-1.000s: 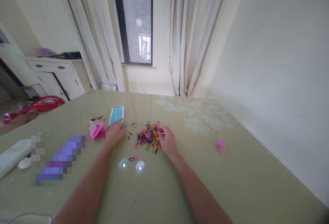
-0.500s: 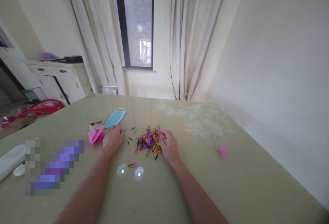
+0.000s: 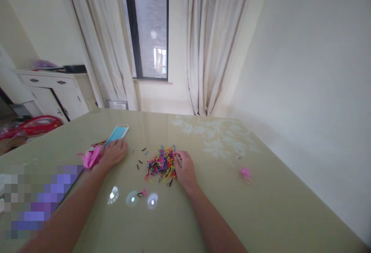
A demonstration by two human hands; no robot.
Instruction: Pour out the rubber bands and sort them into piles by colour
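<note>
A heap of small, many-coloured rubber bands (image 3: 161, 164) lies on the table. My right hand (image 3: 185, 170) rests at the heap's right edge, fingers bent, with a gap between thumb and forefinger. To the left, my left hand (image 3: 114, 152) is palm down with its fingers spread flat, beside the blue face mask (image 3: 117, 134) and touching its near end. A pink folded-paper piece (image 3: 92, 158) sits by the left wrist. Several loose black bands (image 3: 140, 161) lie between left hand and heap. A black band with a pink bit (image 3: 141, 194) lies nearer me.
The glossy table (image 3: 220, 214) reflects round lights. On the right side lies a pink item with a loop (image 3: 246, 174), with a small clear thing (image 3: 239, 156) behind it. A blurred-out purple object (image 3: 46, 197) is at the left. Beyond stand a white cabinet (image 3: 49, 94) and curtains (image 3: 217, 44).
My left hand has moved left, away from the heap, and the mask and pink paper have shifted left with it. My right hand stays by the heap. The whole view has turned slightly.
</note>
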